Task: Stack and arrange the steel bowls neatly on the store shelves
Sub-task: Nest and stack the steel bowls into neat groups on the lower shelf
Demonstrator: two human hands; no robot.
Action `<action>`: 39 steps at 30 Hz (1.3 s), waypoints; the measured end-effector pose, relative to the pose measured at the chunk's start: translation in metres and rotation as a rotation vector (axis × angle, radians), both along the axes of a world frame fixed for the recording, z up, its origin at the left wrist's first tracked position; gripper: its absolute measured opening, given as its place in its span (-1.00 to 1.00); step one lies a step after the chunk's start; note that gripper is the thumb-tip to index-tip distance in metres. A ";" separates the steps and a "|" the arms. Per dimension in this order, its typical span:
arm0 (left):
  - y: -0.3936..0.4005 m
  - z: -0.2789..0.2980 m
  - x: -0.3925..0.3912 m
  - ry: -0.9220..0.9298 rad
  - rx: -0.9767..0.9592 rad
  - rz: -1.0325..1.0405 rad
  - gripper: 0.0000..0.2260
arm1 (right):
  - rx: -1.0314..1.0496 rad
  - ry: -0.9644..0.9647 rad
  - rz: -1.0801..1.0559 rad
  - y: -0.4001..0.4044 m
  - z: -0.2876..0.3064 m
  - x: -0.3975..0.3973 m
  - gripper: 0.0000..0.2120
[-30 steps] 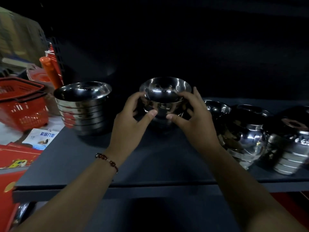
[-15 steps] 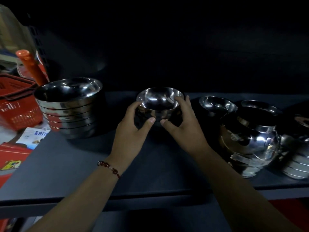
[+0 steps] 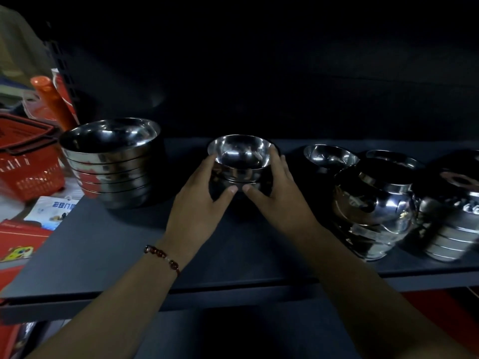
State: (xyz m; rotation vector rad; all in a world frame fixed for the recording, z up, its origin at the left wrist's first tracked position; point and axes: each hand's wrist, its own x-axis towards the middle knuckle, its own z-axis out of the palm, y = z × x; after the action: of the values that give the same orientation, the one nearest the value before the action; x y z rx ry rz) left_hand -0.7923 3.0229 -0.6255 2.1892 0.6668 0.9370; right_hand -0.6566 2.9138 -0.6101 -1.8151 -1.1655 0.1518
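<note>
A small stack of steel bowls (image 3: 239, 158) stands mid-shelf on the dark grey shelf (image 3: 108, 244). My left hand (image 3: 198, 194) cups its left side and my right hand (image 3: 274, 193) cups its right side, thumbs nearly meeting in front. A taller stack of larger steel bowls (image 3: 110, 161) sits to the left. A single small bowl (image 3: 329, 156) lies to the right, with another bowl (image 3: 391, 155) behind the pot.
A round steel pot (image 3: 373, 211) and a stacked steel container (image 3: 456, 224) stand at the right. Beyond the shelf's left end are a red shopping basket (image 3: 24, 161), an orange tube (image 3: 51, 99) and printed packets (image 3: 55, 208). The shelf back is dark.
Both hands have lowered the small bowl stack and pushed it a little deeper onto the shelf; the view has shifted slightly to the left.
</note>
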 end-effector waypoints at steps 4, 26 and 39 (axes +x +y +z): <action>-0.008 0.006 -0.012 0.243 0.219 0.059 -0.29 | -0.203 -0.209 -0.059 -0.015 0.005 -0.004 -0.09; -0.163 0.012 0.022 0.367 0.539 -0.253 -0.32 | -0.373 -0.391 -0.344 -0.225 0.029 -0.011 -0.25; -0.140 -0.003 0.084 0.187 0.371 -0.351 -0.05 | 0.193 0.098 -0.346 -0.188 -0.023 0.034 -0.15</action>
State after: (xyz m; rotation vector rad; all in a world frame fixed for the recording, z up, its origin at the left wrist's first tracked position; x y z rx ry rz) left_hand -0.7085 2.8833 -0.6287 2.6333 0.1818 0.7187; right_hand -0.6229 2.7262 -0.6330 -1.7855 -0.7561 -0.0702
